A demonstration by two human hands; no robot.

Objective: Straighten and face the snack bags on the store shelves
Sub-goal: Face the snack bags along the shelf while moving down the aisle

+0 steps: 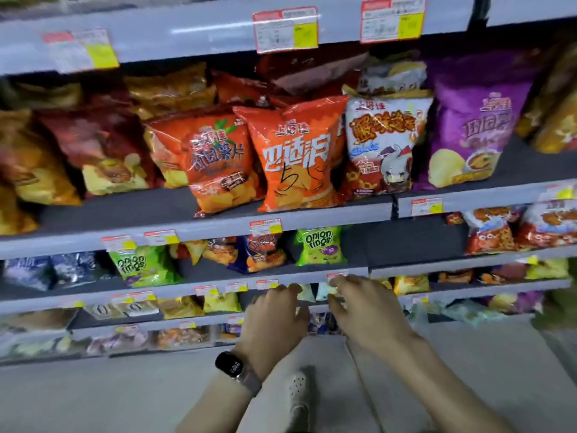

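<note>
Nearest the camera, two bare forearms extend forward from the bottom edge; the left wrist carries a black smartwatch (229, 368) on a pale band. Below the arms, a white perforated shoe (298, 392) stands on the grey floor (93, 398).

The left hand (274, 317) is held palm down with the fingers loosely spread, the tips at the front edge of a low shelf (187, 284). It pinches nothing. The right hand (362, 307) sits just beside it, fingers curled forward toward small pale bags (315, 292) on the tier under that shelf edge. The fingertips are at or near those bags; whether they actually grip one cannot be told, as this area is blurred.

The remaining snack bags lie above and clear of both hands:
- Two green onion rings bags (318, 245) stand on the tier directly above the hands, with a dark blue bag (259, 254) between them.
- An orange bag (296, 157) stands upright at the front of the higher shelf, with a tilted orange chip bag (212, 164) on its left.
- A white bag (384, 142) and a purple bag (474, 120) stand to its right.

Price tags (285, 28) hang along the shelf rails.
</note>
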